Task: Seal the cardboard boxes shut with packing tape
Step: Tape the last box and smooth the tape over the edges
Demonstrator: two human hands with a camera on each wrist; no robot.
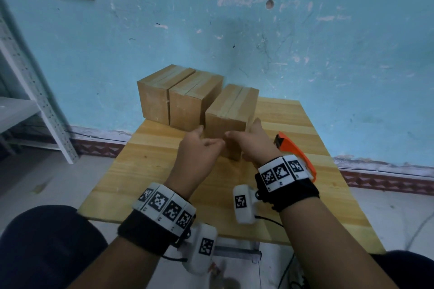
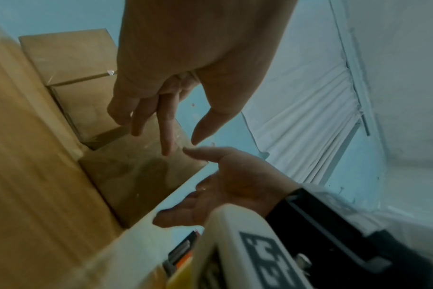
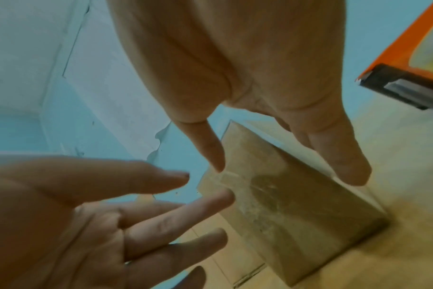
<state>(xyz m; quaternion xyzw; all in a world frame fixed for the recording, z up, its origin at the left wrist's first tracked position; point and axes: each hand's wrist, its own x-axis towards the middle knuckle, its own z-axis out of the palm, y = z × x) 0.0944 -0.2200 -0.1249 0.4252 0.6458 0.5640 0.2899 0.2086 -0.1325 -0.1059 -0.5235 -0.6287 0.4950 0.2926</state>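
Note:
Three brown cardboard boxes stand at the table's far end. The nearest box [image 1: 231, 112], with clear tape along its top seam, stands slightly apart at the right; the middle box [image 1: 192, 98] and the left box [image 1: 156, 96] touch each other behind it. My left hand [image 1: 199, 145] and right hand [image 1: 249, 141] hover just in front of the nearest box, fingers spread and holding nothing. In the wrist views both hands frame that box [image 3: 279, 197] [image 2: 136, 172] without touching it. An orange tape dispenser [image 1: 293, 150] lies on the table behind my right wrist.
The wooden table [image 1: 145, 164] stands against a blue wall [image 1: 305, 42]. A white metal shelf rack [image 1: 30, 101] stands on the floor at the left. A cable [image 1: 272, 220] runs off the table's near edge.

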